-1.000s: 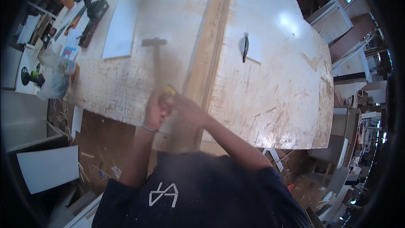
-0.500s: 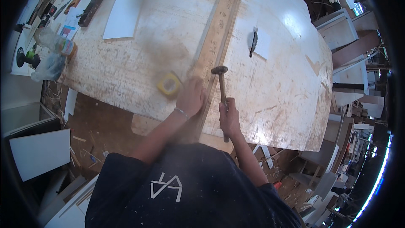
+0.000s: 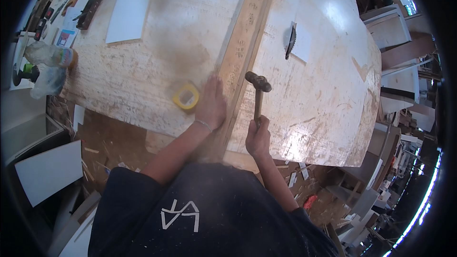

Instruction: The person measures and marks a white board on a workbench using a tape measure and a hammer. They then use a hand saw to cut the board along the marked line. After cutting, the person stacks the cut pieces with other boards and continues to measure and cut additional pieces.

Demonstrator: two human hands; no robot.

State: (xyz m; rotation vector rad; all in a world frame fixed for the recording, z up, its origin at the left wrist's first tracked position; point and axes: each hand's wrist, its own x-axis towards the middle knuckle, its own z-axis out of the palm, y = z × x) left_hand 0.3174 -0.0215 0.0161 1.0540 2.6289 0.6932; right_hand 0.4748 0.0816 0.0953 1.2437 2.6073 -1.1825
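Observation:
A long wooden board (image 3: 245, 28) with pencil marks runs away from me across the pale, scuffed worktable (image 3: 190, 57). Against its left edge lies my left hand (image 3: 212, 104), flat with fingers stretched out. Just left of that hand sits a yellow tape measure (image 3: 185, 96). My right hand (image 3: 258, 139) is closed around the handle of a hammer (image 3: 258, 102), to the right of the board. The hammer's dark metal head is raised toward the far side, and whether it touches anything is hard to tell.
A toothed circular saw blade (image 3: 291, 41) rests on a small white square at the right. Farther left are a white panel (image 3: 131, 9), a hand plane (image 3: 89, 13) and a plastic bottle (image 3: 66, 57). Wood scraps litter the floor, and stacked panels (image 3: 397, 66) stand at the right.
My left hand has straightened its fingers and lies flatter along the board's left edge. The hammer has turned in my right hand, its head now slanting to the right. The view has shifted slightly.

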